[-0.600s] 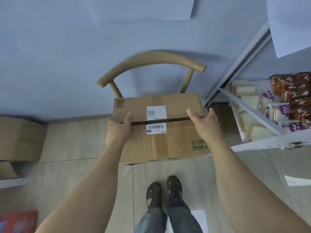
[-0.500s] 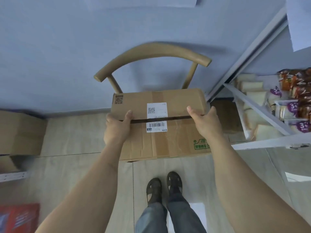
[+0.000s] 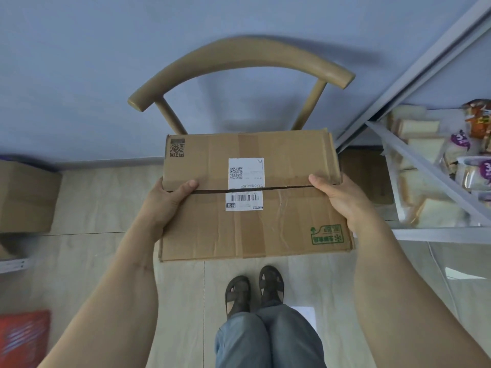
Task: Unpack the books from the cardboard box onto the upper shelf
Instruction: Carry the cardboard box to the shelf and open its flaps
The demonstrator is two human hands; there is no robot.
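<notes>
A closed cardboard box [image 3: 287,224] with a white shipping label and a slit along its top seam sits in front of me over the seat of a wooden chair [image 3: 239,59]. My left hand [image 3: 167,203] grips the box's left side, thumb on top by the seam. My right hand [image 3: 342,197] grips the right side, thumb on top. No books are visible; the flaps hide the contents. A white metal shelf unit [image 3: 435,232] stands at the right.
The shelf holds wrapped bread and snack packs [image 3: 467,160]. Another cardboard box [image 3: 26,197] sits at the left by the wall. A red item [image 3: 24,338] lies on the floor at lower left. My feet in sandals [image 3: 253,290] stand on tile below the box.
The box and both hands sit slightly higher and closer in view; the grip on the box's sides is the same.
</notes>
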